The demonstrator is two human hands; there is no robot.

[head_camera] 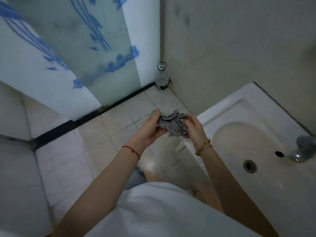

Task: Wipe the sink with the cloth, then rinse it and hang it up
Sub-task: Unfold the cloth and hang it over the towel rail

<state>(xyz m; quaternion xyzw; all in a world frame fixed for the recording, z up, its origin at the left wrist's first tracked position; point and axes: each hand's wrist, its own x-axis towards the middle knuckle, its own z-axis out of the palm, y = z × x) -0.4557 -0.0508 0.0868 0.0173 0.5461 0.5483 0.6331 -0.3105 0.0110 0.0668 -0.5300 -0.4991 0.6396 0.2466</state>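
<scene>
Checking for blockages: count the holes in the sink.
2: the drain at the bottom of the sink, and a smaller overflow hole beside the tap. None seems hidden.

Cloth (172, 124) – crumpled grey fabric; sink (239, 106) glossy white; faucet (302, 151) shiny metal.

Open air over floor tiles (109, 134) left of sink (239, 106); basin bowl bare, reachable from above; faucet (302, 149) crowding far right rim; wall (239, 40) tight behind sink; bottle (161, 77) filling floor corner by glass door (85, 48); door closing off far side.
</scene>
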